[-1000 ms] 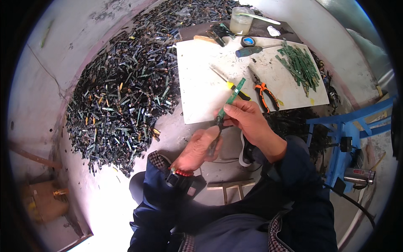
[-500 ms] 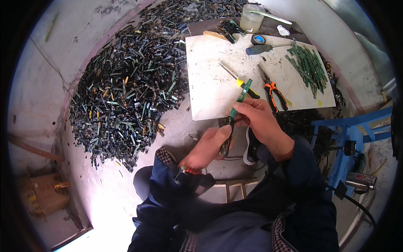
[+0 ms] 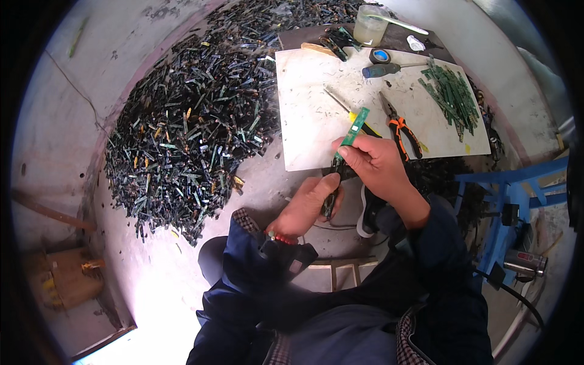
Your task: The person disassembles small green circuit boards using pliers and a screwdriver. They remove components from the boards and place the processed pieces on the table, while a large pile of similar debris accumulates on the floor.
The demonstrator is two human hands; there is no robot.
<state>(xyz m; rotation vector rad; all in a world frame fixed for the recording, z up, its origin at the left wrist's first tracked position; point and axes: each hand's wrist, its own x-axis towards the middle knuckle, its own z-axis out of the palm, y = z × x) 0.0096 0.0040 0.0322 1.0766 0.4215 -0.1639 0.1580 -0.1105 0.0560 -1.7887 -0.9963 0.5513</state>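
A narrow green circuit board strip [image 3: 354, 128] slants up and away, pinched between the thumb and fingers of my right hand [image 3: 384, 167]. Below it, my left hand [image 3: 306, 204] is closed around a dark, narrow strip-shaped piece [image 3: 329, 205]. The two pieces lie in one line; whether they are still joined is hidden by my fingers. Just beyond the green strip, a yellow-and-black screwdriver [image 3: 352, 114] lies on a white board [image 3: 304, 134]. Pliers with orange-and-black handles [image 3: 398, 126] rest to its right.
Dark strips form a large heap [image 3: 188, 140] on the floor at left. Green strips [image 3: 453, 97] are piled on the board's right side. Further back are another screwdriver [image 3: 382, 70], a tape roll [image 3: 379, 56] and a cloudy cup [image 3: 370, 27]. A blue chair [image 3: 500, 188] stands at right.
The green strip has turned, so more of its flat face shows. My right hand has shifted slightly with it, and the whole view has moved a little.
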